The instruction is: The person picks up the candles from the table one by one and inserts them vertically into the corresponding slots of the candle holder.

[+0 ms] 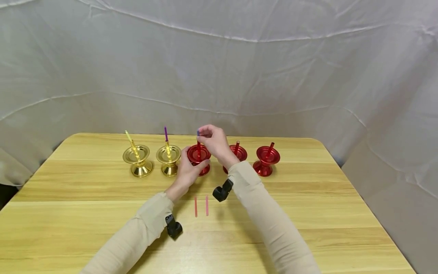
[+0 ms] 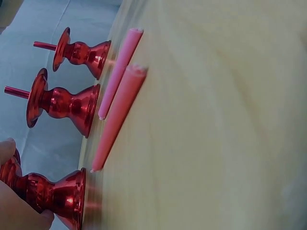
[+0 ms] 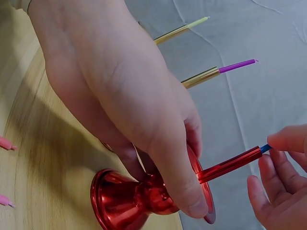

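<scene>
My left hand (image 1: pixel 186 172) grips the middle red candle holder (image 3: pixel 129 200) around its dish and stem, its base on the table. From the holder's thin upright tube (image 3: pixel 230 164) sticks the short end of a blue candle (image 3: pixel 265 148). Thumb and fingers of my right hand (image 1: pixel 216 141) pinch that blue end just above the tube's mouth. How deep the candle sits inside is hidden. In the left wrist view only parts of the left hand (image 2: pixel 17 211) show, against the red holder.
Left stand two gold holders (image 1: pixel 142 169), one with a yellow-green candle (image 1: pixel 128 135), one with a purple candle (image 1: pixel 165 133). Right are two red holders (image 1: pixel 263 167) with bare tubes. A red-pink candle (image 1: pixel 195 207) and a pink candle (image 1: pixel 207 206) lie nearer on the wooden table (image 1: pixel 85 213).
</scene>
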Motion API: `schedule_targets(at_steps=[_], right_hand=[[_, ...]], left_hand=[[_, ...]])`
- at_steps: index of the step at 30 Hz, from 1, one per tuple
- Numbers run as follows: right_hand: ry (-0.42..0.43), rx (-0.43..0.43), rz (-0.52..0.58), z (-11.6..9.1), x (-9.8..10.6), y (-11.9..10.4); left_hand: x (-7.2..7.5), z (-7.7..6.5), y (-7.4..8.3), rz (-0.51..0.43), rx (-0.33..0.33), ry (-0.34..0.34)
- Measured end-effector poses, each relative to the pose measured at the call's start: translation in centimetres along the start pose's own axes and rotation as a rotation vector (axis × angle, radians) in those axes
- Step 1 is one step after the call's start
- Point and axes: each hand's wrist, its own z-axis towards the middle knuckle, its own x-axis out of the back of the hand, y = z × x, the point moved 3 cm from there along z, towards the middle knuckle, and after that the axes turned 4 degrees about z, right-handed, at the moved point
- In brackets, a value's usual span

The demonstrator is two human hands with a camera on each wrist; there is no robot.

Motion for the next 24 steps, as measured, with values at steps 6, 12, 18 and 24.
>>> schedule_targets(at_steps=[6, 12, 18, 24], right_hand=[[-0.027, 0.001, -0.033, -0.2, 0.5, -0.3], [-0.001, 0.116, -0.042, -0.5, 2.1, -2.4], [0.055, 0.265, -0.035, -1.5, 5.5, -5.0], [0.127, 0.254, -0.042, -2.7, 9.0, -4.3]], left_hand=[[0.0, 0.0, 0.0, -0.003, -0.007, 0.005], [0.1, 0.0, -0.1, -0.010, -0.017, 0.013], [0.1, 0.0, 0.0, -0.007, -0.015, 0.018], [0.2, -0.1, 0.0, 0.003, -0.003, 0.023]])
